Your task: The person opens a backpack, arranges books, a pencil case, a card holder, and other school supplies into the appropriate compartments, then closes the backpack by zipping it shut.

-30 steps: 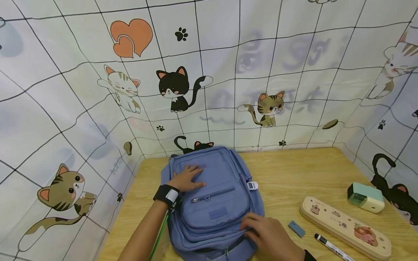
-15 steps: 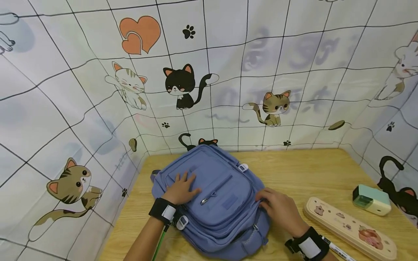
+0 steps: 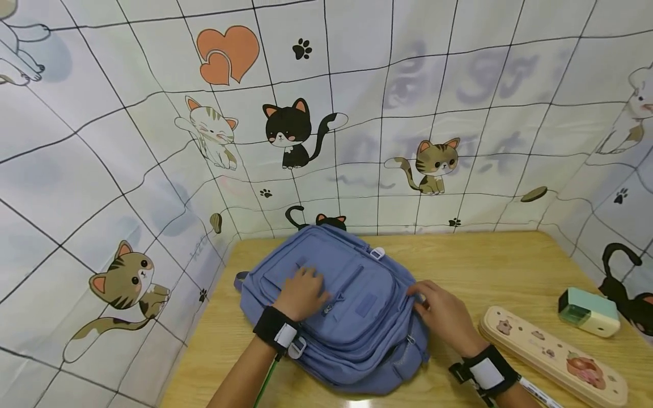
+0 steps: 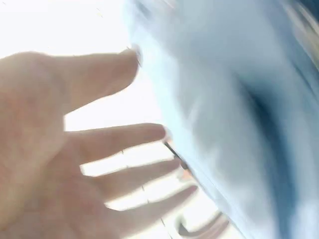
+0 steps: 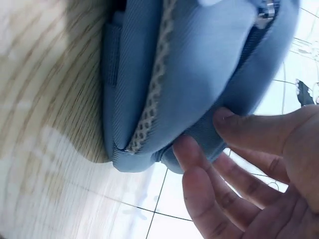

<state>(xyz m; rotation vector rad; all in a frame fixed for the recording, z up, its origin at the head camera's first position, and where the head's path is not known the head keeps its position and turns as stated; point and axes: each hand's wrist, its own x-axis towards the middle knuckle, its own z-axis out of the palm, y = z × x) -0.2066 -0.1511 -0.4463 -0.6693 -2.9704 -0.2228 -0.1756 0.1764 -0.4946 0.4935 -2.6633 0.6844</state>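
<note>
While the wooden table [image 3: 484, 260] fills my lower head view, the blue backpack [image 3: 352, 323] lies on it, front up. The cream pencil case [image 3: 551, 354] lies to its right. I see the left hand [image 3: 302, 292] over the backpack's front, fingers spread, holding nothing; the right hand [image 3: 444, 311] touches its side, though whether it pinches fabric I can't tell. Smallest is a marker [image 3: 541, 392].
</note>
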